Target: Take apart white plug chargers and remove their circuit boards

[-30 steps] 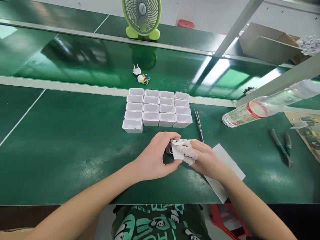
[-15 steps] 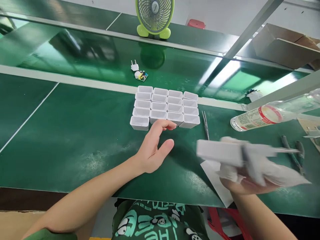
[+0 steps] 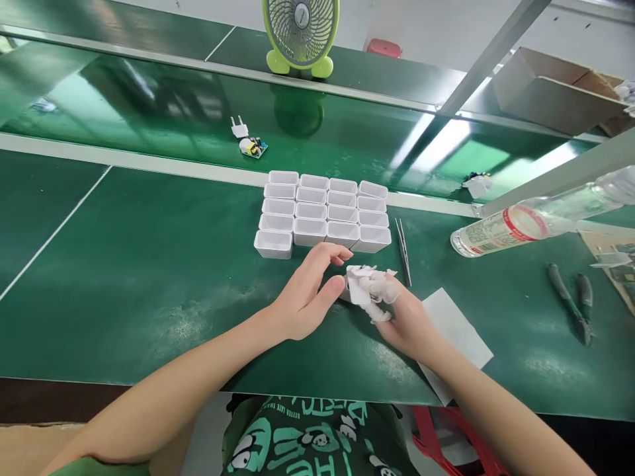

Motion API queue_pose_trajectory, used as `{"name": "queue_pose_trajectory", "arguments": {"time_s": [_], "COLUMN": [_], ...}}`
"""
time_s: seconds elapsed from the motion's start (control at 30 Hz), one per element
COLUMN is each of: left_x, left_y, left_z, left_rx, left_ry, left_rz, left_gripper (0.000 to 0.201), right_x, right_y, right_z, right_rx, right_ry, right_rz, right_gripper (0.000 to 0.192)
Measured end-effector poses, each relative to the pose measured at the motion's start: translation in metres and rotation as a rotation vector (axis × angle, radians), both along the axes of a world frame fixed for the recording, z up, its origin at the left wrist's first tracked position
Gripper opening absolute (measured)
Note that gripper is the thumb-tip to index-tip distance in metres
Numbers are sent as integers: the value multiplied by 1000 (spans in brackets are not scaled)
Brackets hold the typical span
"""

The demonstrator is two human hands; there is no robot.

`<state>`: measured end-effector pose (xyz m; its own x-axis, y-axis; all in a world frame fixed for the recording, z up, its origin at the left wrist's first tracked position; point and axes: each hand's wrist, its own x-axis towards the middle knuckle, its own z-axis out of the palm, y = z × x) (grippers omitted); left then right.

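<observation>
My left hand [image 3: 310,291] rests near the front of a block of open white plastic boxes [image 3: 274,243], its fingers bent and thumb apart, with nothing visibly held in it. Beside its thumb, my right hand [image 3: 404,317] is closed on a white plastic box [image 3: 354,288], seen end-on. Loose white coverings wrap the fingertips of the right hand and partly hide its grip. Whether the left thumb touches the held box I cannot tell.
Tweezers [image 3: 403,252] lie right of the boxes, with a white sheet [image 3: 459,330] nearer me. Farther right are a clear bottle [image 3: 501,231] and green-handled pliers [image 3: 573,304]. Behind the rail lies a small circuit board with plug [image 3: 253,147]; a green fan [image 3: 301,36] stands farther back.
My right hand has come left from beyond the white sheet to my left thumb, bringing the white plastic box and turning it end-on. My left hand has stayed nearly still.
</observation>
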<state>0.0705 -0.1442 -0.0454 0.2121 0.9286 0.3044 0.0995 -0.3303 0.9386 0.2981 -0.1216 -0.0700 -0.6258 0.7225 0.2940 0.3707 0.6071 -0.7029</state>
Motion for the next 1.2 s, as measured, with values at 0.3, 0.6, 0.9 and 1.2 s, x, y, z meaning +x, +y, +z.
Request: {"name": "queue_pose_trajectory", "arguments": {"time_s": [0.3,0.6,0.9,1.2], "left_x": [1,-3,1,8], "left_y": [2,3,-3,-3], "left_z": [4,4,-3,2], "left_rx": [178,126,109,198], "left_ry": [-39,-6,144,338], "left_rz": [-156,-162,-85,-53], "left_gripper": [42,46,99,57], "right_x": [-8,-6,4,3], "right_y": [0,2,2,6], "right_z": [27,16,26,25], "right_rx": [-1289,-1144,-86,131], "right_ry": [704,601,152,112], "right_rz": [-198,-98,-54,29], "right_gripper": [40,44,40,57]}}
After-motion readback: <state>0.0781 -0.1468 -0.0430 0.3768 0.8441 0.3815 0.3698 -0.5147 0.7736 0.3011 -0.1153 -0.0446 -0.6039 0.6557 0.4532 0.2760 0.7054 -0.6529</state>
